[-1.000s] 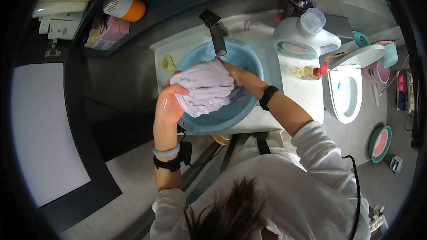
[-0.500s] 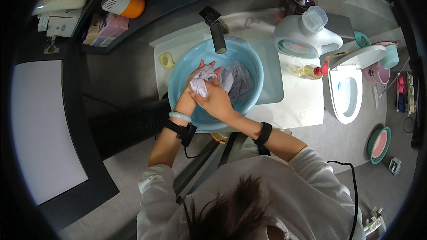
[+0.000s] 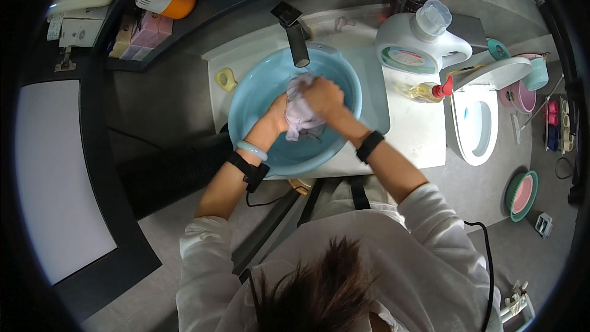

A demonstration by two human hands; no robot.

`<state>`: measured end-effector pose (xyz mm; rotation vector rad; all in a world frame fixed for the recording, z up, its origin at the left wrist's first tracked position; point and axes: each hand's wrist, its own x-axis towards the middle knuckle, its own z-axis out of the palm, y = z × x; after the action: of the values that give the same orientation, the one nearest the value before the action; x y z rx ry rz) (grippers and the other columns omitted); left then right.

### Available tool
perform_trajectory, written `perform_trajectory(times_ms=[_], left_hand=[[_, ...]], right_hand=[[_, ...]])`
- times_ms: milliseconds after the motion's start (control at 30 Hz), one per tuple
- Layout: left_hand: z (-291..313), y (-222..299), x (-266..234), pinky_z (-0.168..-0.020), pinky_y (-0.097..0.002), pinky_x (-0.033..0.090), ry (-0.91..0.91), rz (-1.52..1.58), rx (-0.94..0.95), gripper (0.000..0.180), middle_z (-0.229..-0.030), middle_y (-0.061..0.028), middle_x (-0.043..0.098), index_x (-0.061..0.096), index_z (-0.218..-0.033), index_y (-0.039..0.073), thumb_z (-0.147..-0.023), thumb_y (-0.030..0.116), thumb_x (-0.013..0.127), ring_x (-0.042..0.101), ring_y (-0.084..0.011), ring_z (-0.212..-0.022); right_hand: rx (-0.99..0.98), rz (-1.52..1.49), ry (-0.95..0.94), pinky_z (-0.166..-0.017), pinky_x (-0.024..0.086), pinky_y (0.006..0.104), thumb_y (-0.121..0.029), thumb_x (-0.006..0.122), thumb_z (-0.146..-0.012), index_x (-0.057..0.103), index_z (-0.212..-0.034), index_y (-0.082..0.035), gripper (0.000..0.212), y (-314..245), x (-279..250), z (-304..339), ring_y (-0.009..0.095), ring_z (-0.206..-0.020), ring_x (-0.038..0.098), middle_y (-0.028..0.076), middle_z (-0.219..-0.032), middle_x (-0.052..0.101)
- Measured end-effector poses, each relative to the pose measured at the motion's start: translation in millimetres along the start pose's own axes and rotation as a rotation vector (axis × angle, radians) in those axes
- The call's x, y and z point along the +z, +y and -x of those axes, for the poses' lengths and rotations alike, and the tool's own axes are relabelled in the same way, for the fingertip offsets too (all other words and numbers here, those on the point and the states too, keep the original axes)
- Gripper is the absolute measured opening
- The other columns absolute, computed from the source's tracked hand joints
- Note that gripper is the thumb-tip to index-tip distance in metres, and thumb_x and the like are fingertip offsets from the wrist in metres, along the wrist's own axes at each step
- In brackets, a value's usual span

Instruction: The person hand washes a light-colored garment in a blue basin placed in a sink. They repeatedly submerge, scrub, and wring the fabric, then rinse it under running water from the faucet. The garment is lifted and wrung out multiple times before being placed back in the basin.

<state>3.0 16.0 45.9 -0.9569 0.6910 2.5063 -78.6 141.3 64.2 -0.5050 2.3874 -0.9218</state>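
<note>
Inside a light blue basin (image 3: 246, 95), a wet, pale lilac cloth (image 3: 300, 120) is bunched between my two hands. My left hand (image 3: 279, 114) supports it from the left, its fingers mostly hidden behind the fabric. From the upper right, my right hand (image 3: 324, 98) presses on the cloth with curled fingers, slightly blurred by motion. Lower folds of the fabric hang toward the bottom of the basin. A black tap (image 3: 297, 46) reaches over the basin's far rim, just beyond my hands.
The basin rests over a sink in a white counter (image 3: 418, 138). At right stand a white detergent jug (image 3: 402, 40) and a yellow pump bottle (image 3: 424, 92). A pale yellow-green ring-shaped item (image 3: 225, 79) lies at left. A toilet (image 3: 476, 126) is farther right; a dark shelf (image 3: 246, 0) overhangs the back.
My right hand has moved up and right, from beside my left palm to the top of the cloth. The cloth pieces, apart before, now look gathered into one bundle between my hands.
</note>
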Motion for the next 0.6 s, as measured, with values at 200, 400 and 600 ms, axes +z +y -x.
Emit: perform_trajectory(times_ms=[200, 400, 600], left_hand=[[-14, 45, 19, -0.078, -0.0363, 0.049, 0.314, -0.329, 0.008, 0.031, -0.101, -0.0105, 0.059, 0.051, -0.109, 0.004, -0.08, 0.013, 0.058, 0.059, -0.0234, -0.088], [-73, 35, 18, -0.055, -0.0254, 0.044, 0.691, -0.493, 0.346, 0.029, -0.079, -0.0037, 0.055, 0.051, -0.089, 0.009, -0.068, -0.01, 0.059, 0.053, -0.0155, -0.069], [-99, 37, -17, -0.061, -0.028, 0.044, 0.757, -0.48, 0.572, 0.033, -0.083, -0.005, 0.057, 0.051, -0.09, 0.007, -0.063, -0.011, 0.058, 0.053, -0.0153, -0.07]], right_hand=[[0.186, -0.644, -0.003, -0.077, 0.046, 0.0337, -0.031, 0.057, -0.079, 0.06, -0.1, -0.003, 0.035, 63, 16, -59, 0.029, -0.09, 0.059, 0.018, -0.096, 0.062], [0.181, -0.842, -0.063, -0.072, 0.045, 0.0283, -0.008, 0.052, -0.079, 0.058, -0.105, -0.003, 0.027, 66, 5, -43, 0.02, -0.083, 0.058, 0.01, -0.093, 0.062], [0.27, -0.984, -0.157, -0.089, 0.039, 0.0327, -0.004, 0.042, -0.083, 0.054, -0.112, -0.007, 0.031, 54, -40, -10, 0.021, -0.108, 0.048, 0.005, -0.113, 0.052]])
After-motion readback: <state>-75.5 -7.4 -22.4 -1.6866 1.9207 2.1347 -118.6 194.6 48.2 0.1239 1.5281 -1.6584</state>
